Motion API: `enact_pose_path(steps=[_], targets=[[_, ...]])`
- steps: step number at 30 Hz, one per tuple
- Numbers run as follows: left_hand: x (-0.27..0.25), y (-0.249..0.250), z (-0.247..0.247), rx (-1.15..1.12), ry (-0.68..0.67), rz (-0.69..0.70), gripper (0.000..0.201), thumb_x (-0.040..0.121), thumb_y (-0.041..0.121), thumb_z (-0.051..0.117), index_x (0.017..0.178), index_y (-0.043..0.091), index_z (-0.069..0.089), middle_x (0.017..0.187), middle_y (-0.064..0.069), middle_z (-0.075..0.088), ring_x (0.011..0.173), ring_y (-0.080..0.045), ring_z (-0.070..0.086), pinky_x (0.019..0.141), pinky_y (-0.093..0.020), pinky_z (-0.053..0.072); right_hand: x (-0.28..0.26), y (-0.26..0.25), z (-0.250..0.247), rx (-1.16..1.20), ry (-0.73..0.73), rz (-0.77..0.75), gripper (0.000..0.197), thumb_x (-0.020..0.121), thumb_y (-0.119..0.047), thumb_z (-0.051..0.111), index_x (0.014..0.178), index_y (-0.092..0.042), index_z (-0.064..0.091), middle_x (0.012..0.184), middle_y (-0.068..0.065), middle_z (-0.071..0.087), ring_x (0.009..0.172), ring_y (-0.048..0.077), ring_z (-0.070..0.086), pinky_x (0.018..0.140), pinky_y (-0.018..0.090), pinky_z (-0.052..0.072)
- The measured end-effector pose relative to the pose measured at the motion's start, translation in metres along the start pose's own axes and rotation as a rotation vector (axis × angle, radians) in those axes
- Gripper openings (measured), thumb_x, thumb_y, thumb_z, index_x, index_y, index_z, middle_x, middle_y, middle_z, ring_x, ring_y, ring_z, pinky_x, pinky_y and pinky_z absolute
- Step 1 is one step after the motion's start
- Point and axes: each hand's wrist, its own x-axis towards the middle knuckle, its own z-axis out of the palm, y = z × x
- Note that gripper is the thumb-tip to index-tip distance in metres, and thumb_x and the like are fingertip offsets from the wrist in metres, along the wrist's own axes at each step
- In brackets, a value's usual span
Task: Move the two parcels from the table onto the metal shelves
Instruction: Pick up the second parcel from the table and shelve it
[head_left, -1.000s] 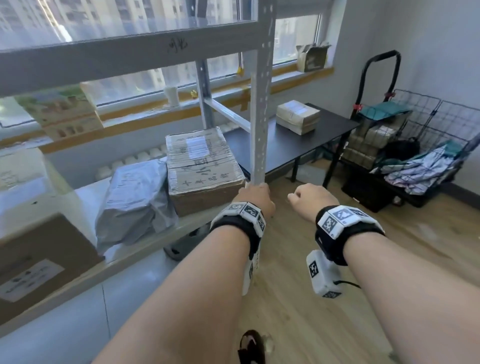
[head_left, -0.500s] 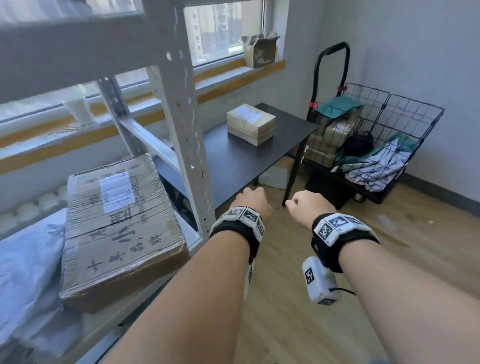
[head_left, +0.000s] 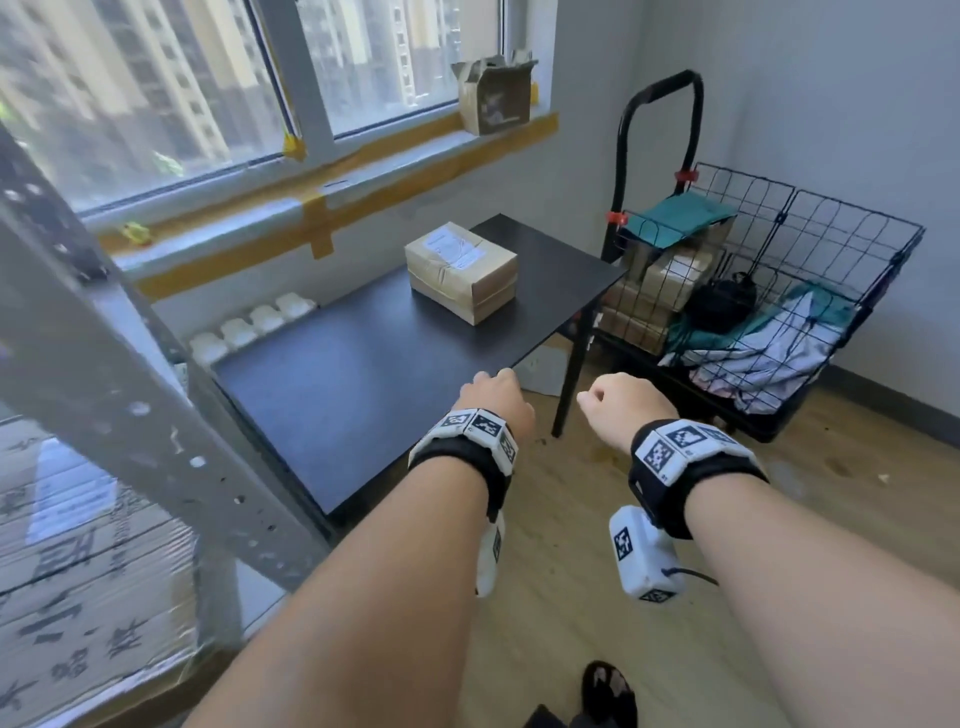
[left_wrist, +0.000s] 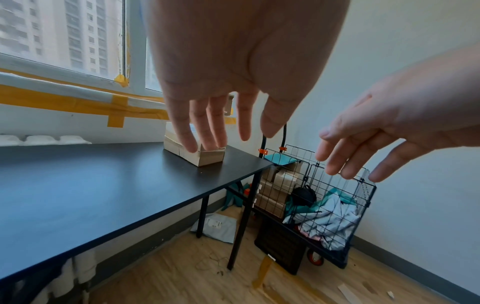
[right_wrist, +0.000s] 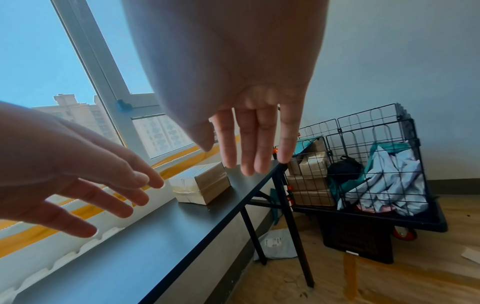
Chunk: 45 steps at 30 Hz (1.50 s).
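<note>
A taped cardboard parcel (head_left: 461, 270) with a white label sits near the far end of the black table (head_left: 332, 410); it also shows in the left wrist view (left_wrist: 202, 156) and the right wrist view (right_wrist: 201, 188). A bigger parcel (head_left: 83, 566) with black characters lies on the metal shelf at the lower left, behind the grey upright (head_left: 130, 395). My left hand (head_left: 493, 397) hovers over the table's near edge, fingers (left_wrist: 207, 133) straight and empty. My right hand (head_left: 618, 402) floats beside it over the floor, fingers (right_wrist: 249, 152) extended, holding nothing.
A black wire cart (head_left: 769, 322) with boxes, cloth and a dark bag stands right of the table. An open carton (head_left: 496, 96) sits on the windowsill. A grey mailer (left_wrist: 215, 226) lies on the wooden floor under the table. White foam pieces (head_left: 249, 325) line the wall.
The view has swung right, away from the shelf and toward the table. Both empty hands have moved from the shelf upright to the table's near edge; the table parcel looks closer.
</note>
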Motion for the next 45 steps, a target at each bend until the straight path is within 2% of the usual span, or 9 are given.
enact_pose_path(steps=[7, 15, 20, 24, 30, 36, 39, 42, 45], targets=[[0.083, 0.065, -0.001, -0.076, 0.030, -0.107, 0.038, 0.093, 0.024, 0.045, 0.131, 0.019, 0.050, 0.133, -0.011, 0.047, 0.121, -0.032, 0.049, 0.097, -0.043, 0.046, 0.105, 0.035, -0.033, 0.020, -0.052, -0.091, 0.033, 0.096, -0.036, 0.041, 0.077, -0.015, 0.057, 0.085, 0.008, 0.063, 0.078, 0.030, 0.060, 0.064, 0.030, 0.041], [0.157, 0.072, -0.006, -0.141, 0.096, -0.258, 0.039, 0.094, 0.023, 0.046, 0.133, 0.017, 0.047, 0.136, -0.011, 0.045, 0.123, -0.032, 0.048, 0.093, -0.040, 0.046, 0.190, 0.036, -0.036, 0.000, -0.128, -0.161, 0.032, 0.094, -0.036, 0.044, 0.068, -0.020, 0.054, 0.076, 0.003, 0.061, 0.075, 0.028, 0.062, 0.063, 0.030, 0.043], [0.220, 0.058, -0.028, -0.122, 0.153, -0.337, 0.041, 0.091, 0.022, 0.049, 0.131, 0.014, 0.046, 0.134, -0.013, 0.046, 0.122, -0.032, 0.048, 0.088, -0.039, 0.045, 0.260, 0.010, -0.041, -0.028, -0.163, -0.227, 0.029, 0.096, -0.036, 0.044, 0.085, -0.016, 0.063, 0.084, 0.004, 0.065, 0.078, 0.026, 0.061, 0.064, 0.029, 0.041], [0.282, 0.039, -0.056, -0.153, 0.225, -0.387, 0.042, 0.091, 0.020, 0.048, 0.132, 0.013, 0.046, 0.136, -0.013, 0.046, 0.124, -0.032, 0.047, 0.090, -0.040, 0.046, 0.325, -0.027, -0.046, -0.044, -0.144, -0.260, 0.030, 0.097, -0.035, 0.045, 0.094, -0.013, 0.066, 0.090, 0.005, 0.066, 0.081, 0.026, 0.059, 0.068, 0.029, 0.042], [0.355, -0.002, -0.099, -0.195, 0.252, -0.478, 0.043, 0.091, 0.018, 0.047, 0.133, 0.012, 0.042, 0.136, -0.013, 0.041, 0.123, -0.032, 0.045, 0.085, -0.038, 0.045, 0.405, -0.092, -0.046, -0.058, -0.149, -0.300, 0.029, 0.096, -0.034, 0.045, 0.094, -0.015, 0.067, 0.092, 0.004, 0.067, 0.082, 0.026, 0.059, 0.068, 0.029, 0.042], [0.395, -0.033, -0.107, -0.233, 0.207, -0.564, 0.048, 0.091, 0.019, 0.049, 0.136, 0.008, 0.037, 0.133, -0.014, 0.041, 0.120, -0.032, 0.048, 0.083, -0.035, 0.042, 0.455, -0.129, -0.032, -0.050, -0.179, -0.314, 0.026, 0.094, -0.033, 0.047, 0.095, -0.016, 0.066, 0.096, 0.004, 0.068, 0.081, 0.024, 0.058, 0.067, 0.029, 0.042], [0.410, -0.044, -0.106, -0.317, 0.225, -0.644, 0.045, 0.092, 0.022, 0.052, 0.133, 0.011, 0.037, 0.131, -0.013, 0.042, 0.115, -0.032, 0.051, 0.078, -0.034, 0.040, 0.477, -0.142, -0.025, -0.029, -0.194, -0.340, 0.025, 0.096, -0.033, 0.047, 0.107, -0.017, 0.063, 0.106, 0.003, 0.067, 0.088, 0.024, 0.056, 0.072, 0.030, 0.042], [0.421, -0.050, -0.097, -0.426, 0.195, -0.741, 0.052, 0.093, 0.028, 0.052, 0.137, 0.008, 0.033, 0.135, -0.014, 0.043, 0.114, -0.034, 0.055, 0.081, -0.037, 0.043, 0.493, -0.146, -0.013, 0.025, -0.282, -0.339, 0.037, 0.097, -0.036, 0.047, 0.126, -0.016, 0.058, 0.124, 0.005, 0.064, 0.110, 0.027, 0.059, 0.086, 0.033, 0.045], [0.429, -0.057, -0.085, -0.508, 0.137, -0.822, 0.057, 0.095, 0.037, 0.049, 0.139, 0.005, 0.032, 0.133, -0.014, 0.052, 0.114, -0.032, 0.058, 0.082, -0.036, 0.045, 0.507, -0.146, 0.000, 0.044, -0.407, -0.323, 0.050, 0.097, -0.041, 0.044, 0.141, -0.015, 0.049, 0.140, 0.007, 0.057, 0.126, 0.028, 0.054, 0.100, 0.036, 0.043]])
